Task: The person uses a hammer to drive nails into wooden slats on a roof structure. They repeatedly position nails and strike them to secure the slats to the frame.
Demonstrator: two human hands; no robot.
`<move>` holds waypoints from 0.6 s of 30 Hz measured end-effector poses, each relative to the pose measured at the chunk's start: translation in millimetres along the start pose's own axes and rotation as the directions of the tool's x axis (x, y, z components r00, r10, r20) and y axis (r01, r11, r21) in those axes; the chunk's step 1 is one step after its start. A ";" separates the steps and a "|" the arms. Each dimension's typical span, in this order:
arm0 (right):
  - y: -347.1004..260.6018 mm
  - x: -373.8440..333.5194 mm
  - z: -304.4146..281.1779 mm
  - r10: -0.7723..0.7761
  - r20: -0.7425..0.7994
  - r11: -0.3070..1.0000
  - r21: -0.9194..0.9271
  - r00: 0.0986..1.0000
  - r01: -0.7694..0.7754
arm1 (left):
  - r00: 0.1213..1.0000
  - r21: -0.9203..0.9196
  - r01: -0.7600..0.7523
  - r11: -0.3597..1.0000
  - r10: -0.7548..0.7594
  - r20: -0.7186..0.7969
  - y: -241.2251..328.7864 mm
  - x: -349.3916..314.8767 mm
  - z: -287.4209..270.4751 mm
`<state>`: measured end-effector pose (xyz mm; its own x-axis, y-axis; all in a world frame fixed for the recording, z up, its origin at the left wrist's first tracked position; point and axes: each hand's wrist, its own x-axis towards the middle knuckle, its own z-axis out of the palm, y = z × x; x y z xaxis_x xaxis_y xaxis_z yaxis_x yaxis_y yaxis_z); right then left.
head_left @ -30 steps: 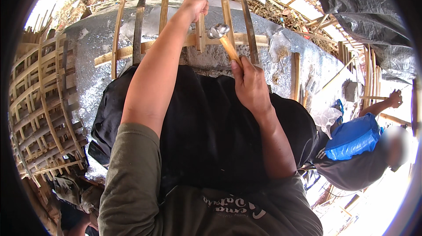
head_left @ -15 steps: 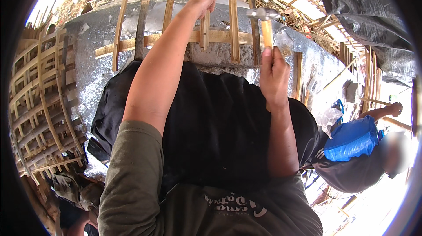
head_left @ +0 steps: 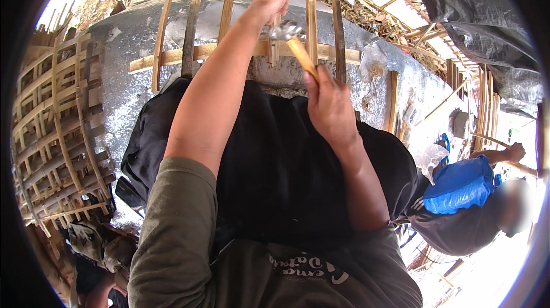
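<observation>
My left hand (head_left: 271, 3) is closed around an upright bamboo slat (head_left: 273, 51), near the top of the picture. That slat crosses a horizontal bamboo strip (head_left: 333, 53), and several more upright slats (head_left: 311, 18) stand on either side of it. In my right hand (head_left: 332, 104) is a hammer (head_left: 302, 56), gripped by its light wooden handle. Its metal head, smeared by motion, is over the held slat, just below my left hand; whether it touches the slat I cannot tell.
A woven bamboo panel (head_left: 54, 130) stands at the left. Silvery sheeting (head_left: 123, 79) lies under the slats. At the right are another person (head_left: 452, 233), a blue bag (head_left: 458, 185) and a white plastic bag (head_left: 431, 158). Dark sheeting (head_left: 481, 27) hangs at the upper right.
My right hand has swung the hammer leftward, its head moving from beside the right-hand slats to the slat I hold. My left hand keeps its grip. The view has shifted slightly.
</observation>
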<state>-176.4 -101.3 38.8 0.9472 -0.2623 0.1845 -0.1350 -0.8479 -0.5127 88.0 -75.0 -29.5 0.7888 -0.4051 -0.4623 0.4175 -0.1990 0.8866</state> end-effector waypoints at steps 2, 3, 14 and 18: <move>2.5 -2.8 9.8 0.027 0.072 0.998 -0.056 0.997 -0.023 | 1.000 -0.017 -0.002 1.000 0.002 0.014 0.2 -1.5 -2.1; 0.4 -5.2 9.3 0.019 0.072 0.998 -0.066 0.997 -0.015 | 1.000 -0.030 -0.010 1.000 0.010 0.006 0.7 -3.6 -1.2; -12.7 -11.6 4.1 0.174 0.119 0.982 -0.097 0.977 -0.163 | 0.997 -0.008 -0.064 0.998 0.064 0.031 -2.6 -11.3 1.2; -18.0 -9.4 5.6 0.154 0.086 0.988 -0.031 0.984 -0.152 | 0.996 -0.025 -0.073 0.997 0.074 0.043 -3.3 1.7 -0.5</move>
<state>-181.2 -81.0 41.6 0.9366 -0.3491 0.0311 -0.2858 -0.8120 -0.5089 88.2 -74.6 -33.2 0.7972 -0.4569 -0.3946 0.3700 -0.1467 0.9174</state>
